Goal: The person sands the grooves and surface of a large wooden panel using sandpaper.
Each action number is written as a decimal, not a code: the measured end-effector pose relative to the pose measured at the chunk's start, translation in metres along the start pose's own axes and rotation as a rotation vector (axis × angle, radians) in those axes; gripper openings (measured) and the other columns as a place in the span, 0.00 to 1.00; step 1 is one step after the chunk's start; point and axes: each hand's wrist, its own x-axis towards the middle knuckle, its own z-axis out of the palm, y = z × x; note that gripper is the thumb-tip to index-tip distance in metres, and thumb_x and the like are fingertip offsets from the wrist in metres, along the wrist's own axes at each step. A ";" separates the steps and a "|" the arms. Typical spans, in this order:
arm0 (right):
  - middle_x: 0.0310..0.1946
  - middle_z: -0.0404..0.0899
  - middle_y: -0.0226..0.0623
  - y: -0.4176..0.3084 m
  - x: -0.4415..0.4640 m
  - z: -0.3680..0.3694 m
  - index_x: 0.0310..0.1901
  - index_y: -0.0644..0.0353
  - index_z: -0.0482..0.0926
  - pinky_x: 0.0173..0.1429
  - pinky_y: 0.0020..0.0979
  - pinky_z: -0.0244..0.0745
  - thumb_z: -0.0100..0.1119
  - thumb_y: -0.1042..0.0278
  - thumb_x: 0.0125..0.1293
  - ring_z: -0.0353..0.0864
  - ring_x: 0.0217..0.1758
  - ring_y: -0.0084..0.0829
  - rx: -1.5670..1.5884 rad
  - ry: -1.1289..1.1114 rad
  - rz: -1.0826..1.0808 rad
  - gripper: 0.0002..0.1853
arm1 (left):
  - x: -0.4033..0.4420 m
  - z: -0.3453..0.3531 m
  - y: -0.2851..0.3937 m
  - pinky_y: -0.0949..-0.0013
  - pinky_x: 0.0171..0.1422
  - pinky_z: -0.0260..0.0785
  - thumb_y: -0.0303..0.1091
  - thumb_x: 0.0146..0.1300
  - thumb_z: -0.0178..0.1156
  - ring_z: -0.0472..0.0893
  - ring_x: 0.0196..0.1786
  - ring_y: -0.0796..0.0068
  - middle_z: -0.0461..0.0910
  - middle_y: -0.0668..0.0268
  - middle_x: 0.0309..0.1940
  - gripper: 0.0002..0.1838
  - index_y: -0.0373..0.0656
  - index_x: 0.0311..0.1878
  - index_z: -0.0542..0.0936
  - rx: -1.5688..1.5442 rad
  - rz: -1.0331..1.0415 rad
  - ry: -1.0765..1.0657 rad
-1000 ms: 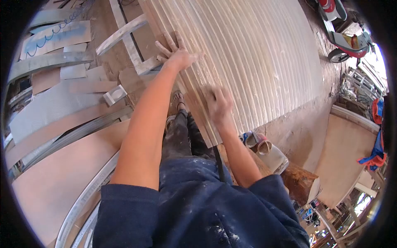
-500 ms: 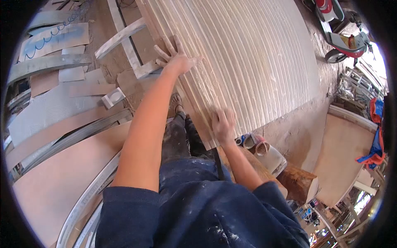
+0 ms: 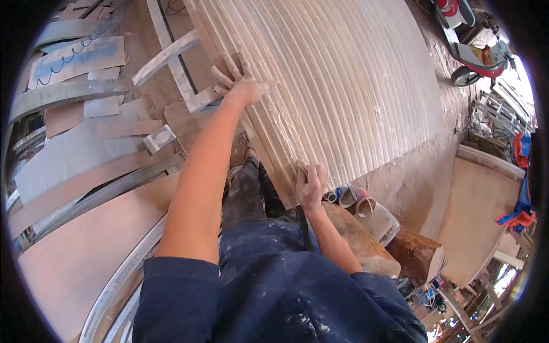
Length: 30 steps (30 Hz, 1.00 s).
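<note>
A large panel [image 3: 343, 86] with many parallel ridges, like a slatted wooden sheet, lies in front of me. Its near-left edge runs along my legs. My left hand [image 3: 243, 87] rests on that edge, fingers spread and the palm against the ridges. Closer to my body, my right hand [image 3: 312, 182] is bunched over the panel's near corner with its fingers curled. Whatever those fingers hold, if anything, is hidden beneath them.
Curved and flat boards [image 3: 68, 94] are stacked at left, near a pale wooden frame [image 3: 171, 54]. At right are round logs [image 3: 414, 254], a bucket [image 3: 366, 207], a plywood sheet [image 3: 477, 217] and a red-and-grey scooter [image 3: 483, 60].
My right hand has shifted slightly toward me along the panel, its fingers now more tightly curled. My left hand stays spread in nearly the same place.
</note>
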 end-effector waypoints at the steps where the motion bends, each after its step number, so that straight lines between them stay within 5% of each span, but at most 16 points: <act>1: 0.27 0.76 0.41 -0.006 -0.001 -0.003 0.35 0.58 0.85 0.42 0.44 0.69 0.69 0.76 0.60 0.76 0.34 0.45 -0.033 0.003 0.040 0.03 | -0.001 0.002 0.000 0.20 0.78 0.27 0.77 0.56 0.61 0.12 0.77 0.26 0.07 0.49 0.79 0.73 0.51 0.81 0.20 0.022 -0.015 -0.024; 6: 0.34 0.80 0.41 -0.036 0.103 0.050 0.41 0.56 0.85 0.50 0.43 0.68 0.65 0.76 0.60 0.78 0.42 0.48 0.054 -0.002 0.040 0.08 | 0.004 0.014 -0.011 0.20 0.78 0.27 0.79 0.54 0.61 0.11 0.77 0.26 0.08 0.49 0.80 0.74 0.51 0.81 0.21 0.041 0.015 0.018; 14: 0.32 0.81 0.33 -0.014 0.003 -0.007 0.34 0.52 0.87 0.54 0.39 0.64 0.68 0.68 0.60 0.76 0.42 0.41 -0.020 -0.004 0.235 0.02 | 0.015 0.015 -0.014 0.15 0.74 0.24 0.85 0.48 0.60 0.12 0.77 0.24 0.06 0.47 0.79 0.78 0.55 0.81 0.19 0.048 0.019 -0.011; 20: 0.33 0.83 0.29 -0.032 0.068 0.023 0.34 0.46 0.88 0.57 0.40 0.62 0.71 0.69 0.58 0.76 0.46 0.38 0.008 0.018 0.194 0.04 | 0.000 0.009 -0.004 0.18 0.77 0.28 0.82 0.52 0.60 0.13 0.77 0.24 0.09 0.48 0.80 0.75 0.51 0.81 0.20 0.060 0.024 0.017; 27: 0.35 0.83 0.30 -0.011 0.030 0.008 0.34 0.48 0.87 0.59 0.43 0.61 0.68 0.67 0.60 0.75 0.49 0.40 0.064 -0.017 0.284 0.02 | 0.010 0.015 -0.012 0.20 0.77 0.29 0.82 0.51 0.61 0.14 0.77 0.24 0.08 0.49 0.80 0.75 0.55 0.82 0.21 0.090 -0.001 0.037; 30: 0.34 0.84 0.29 -0.024 0.070 0.029 0.34 0.49 0.87 0.59 0.41 0.61 0.71 0.70 0.57 0.76 0.50 0.38 0.038 0.078 0.159 0.04 | 0.021 0.023 -0.026 0.19 0.77 0.30 0.82 0.51 0.61 0.14 0.77 0.24 0.08 0.49 0.79 0.76 0.56 0.81 0.20 0.007 0.025 0.034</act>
